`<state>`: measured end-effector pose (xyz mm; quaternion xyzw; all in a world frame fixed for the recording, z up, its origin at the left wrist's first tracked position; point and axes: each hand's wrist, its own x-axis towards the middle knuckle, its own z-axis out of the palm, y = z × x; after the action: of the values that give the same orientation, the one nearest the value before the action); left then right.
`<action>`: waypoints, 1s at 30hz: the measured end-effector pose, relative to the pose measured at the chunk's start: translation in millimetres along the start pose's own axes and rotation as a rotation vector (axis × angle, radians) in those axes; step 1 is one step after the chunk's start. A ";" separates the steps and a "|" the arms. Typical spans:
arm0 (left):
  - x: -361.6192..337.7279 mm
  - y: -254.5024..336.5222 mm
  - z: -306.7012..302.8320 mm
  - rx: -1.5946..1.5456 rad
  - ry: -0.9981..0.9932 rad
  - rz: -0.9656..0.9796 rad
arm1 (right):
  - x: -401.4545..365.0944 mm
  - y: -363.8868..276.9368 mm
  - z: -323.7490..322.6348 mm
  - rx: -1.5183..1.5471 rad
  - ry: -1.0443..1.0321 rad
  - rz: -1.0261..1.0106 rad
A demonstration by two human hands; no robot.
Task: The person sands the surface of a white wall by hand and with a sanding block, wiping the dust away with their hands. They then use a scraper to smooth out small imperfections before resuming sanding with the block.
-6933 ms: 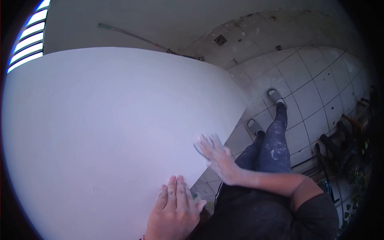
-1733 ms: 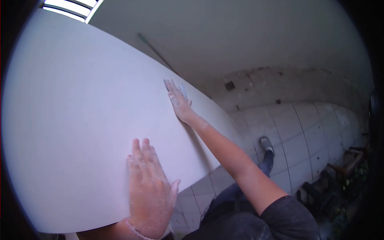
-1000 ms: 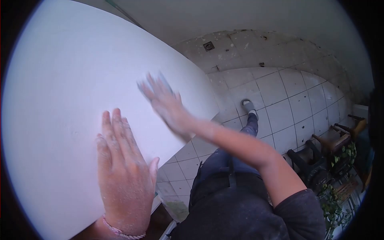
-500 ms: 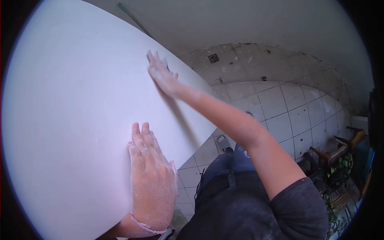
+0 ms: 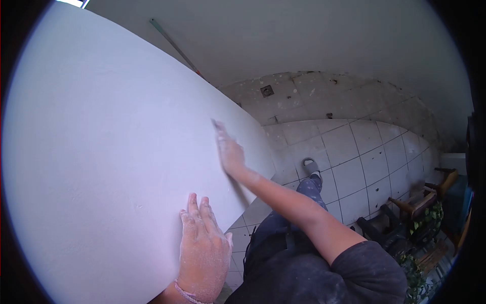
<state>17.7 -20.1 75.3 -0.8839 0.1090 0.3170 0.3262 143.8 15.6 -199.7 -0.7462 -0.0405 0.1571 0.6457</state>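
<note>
A large smooth white board (image 5: pixel 116 142) fills the left side of the view. My left hand (image 5: pixel 205 256), dusted with white powder, lies flat on it near the lower right edge, fingers stretched out and holding nothing. Farther up the board, my right hand (image 5: pixel 230 152) is smeared by motion. Its fingers press a thin grey piece that looks like sandpaper (image 5: pixel 215 123) against the surface; most of this piece is hidden under the hand. A few small marks show on the board near my left fingers.
Beyond the board is a tiled floor (image 5: pixel 349 152) with a square drain (image 5: pixel 267 91) near the wall (image 5: pixel 329 35). A long thin bar (image 5: pixel 174 45) leans behind the board. Wooden furniture (image 5: pixel 422 202) and leafy plants (image 5: pixel 430 215) stand at the right. My sandalled foot (image 5: pixel 311 166) is on the tiles.
My right hand has moved down the board, closer to my left hand. The view has shifted, my left hand now appears lower and further right, and my foot shows further forward.
</note>
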 end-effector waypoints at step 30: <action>-2.3 0.5 16.2 0.190 0.198 0.095 | 45.5 20.7 30.1 0.044 0.050 -0.222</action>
<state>7.8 -10.1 67.0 -0.8698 0.2119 0.2319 0.3804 175.3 52.9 -231.7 -0.7262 -0.1034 0.0666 0.6764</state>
